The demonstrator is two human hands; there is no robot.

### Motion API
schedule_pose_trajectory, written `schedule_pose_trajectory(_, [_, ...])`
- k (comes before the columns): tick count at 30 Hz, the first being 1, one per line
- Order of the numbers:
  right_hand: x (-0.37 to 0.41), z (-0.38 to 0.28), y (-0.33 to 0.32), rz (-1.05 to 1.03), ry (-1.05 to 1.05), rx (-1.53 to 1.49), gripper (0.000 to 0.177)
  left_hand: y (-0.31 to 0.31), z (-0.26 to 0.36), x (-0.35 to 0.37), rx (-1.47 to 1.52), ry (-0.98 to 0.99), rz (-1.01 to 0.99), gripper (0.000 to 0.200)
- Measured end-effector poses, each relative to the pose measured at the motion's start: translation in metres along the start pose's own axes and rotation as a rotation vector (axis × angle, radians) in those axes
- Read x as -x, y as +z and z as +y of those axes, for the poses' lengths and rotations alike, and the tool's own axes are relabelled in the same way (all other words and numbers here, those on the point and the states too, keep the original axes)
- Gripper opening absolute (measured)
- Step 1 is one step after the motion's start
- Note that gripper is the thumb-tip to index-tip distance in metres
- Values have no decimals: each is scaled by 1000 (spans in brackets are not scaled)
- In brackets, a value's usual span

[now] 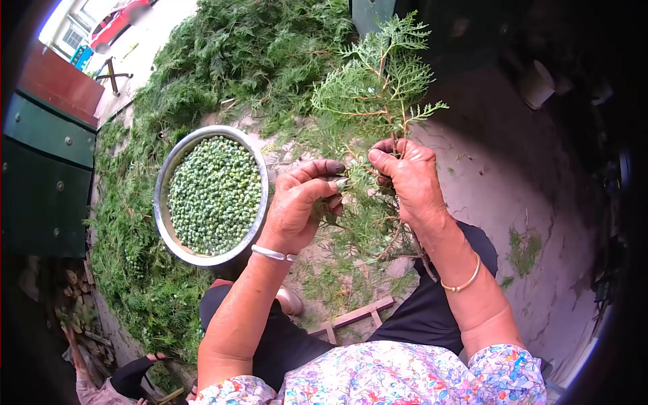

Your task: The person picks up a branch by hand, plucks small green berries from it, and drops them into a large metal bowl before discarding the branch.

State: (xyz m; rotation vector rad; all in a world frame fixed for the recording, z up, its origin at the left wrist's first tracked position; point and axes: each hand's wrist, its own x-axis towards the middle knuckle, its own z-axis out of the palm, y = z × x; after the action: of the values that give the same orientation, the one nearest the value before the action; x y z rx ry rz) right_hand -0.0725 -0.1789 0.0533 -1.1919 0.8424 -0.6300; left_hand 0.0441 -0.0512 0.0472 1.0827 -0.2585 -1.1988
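Note:
In my right hand (408, 172) a leafy arborvitae branch (388, 101) is gripped by its stem, its feathery top pointing up and away and lower sprays hanging beneath. My left hand (304, 199) is closed in a pinch beside the branch's left side, with a small pale green cone (341, 183) at the thumb and fingertip. A metal basin (162, 223) stands on the ground left of my left hand. Small round green cones (214, 192) fill much of it.
Cut green branches (229, 61) cover the ground behind and left of the basin. A wooden frame (354, 314) lies between my legs. Another person's arm (128, 378) shows at lower left. Dark green metal panels (47, 182) stand at the left, a white bucket (536, 84) at upper right.

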Motion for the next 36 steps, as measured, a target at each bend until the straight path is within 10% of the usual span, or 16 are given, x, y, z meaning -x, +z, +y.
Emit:
schedule_pose_trajectory(16, [-13, -5, -21, 82, -88, 16, 8, -74, 49, 10, 432, 159, -57, 22])
schedule_pose_trajectory(21, [-13, -4, -24, 13, -88, 80, 8, -153, 104, 39, -79, 525, 375, 23])
schedule_pose_trajectory(24, [-13, -4, -24, -12, -61, 131, 9, -220, 104, 47, -909, 749, 850, 55])
schedule_pose_trajectory(27, [-10, -5, -22, -74, -47, 192, 10, -258, 95, 59, -1194, 691, 1226, 48])
schedule_pose_trajectory(36, [-12, 0, -18, -173, 32, 187, 14, -247, 96, 56, -898, 366, 1014, 21])
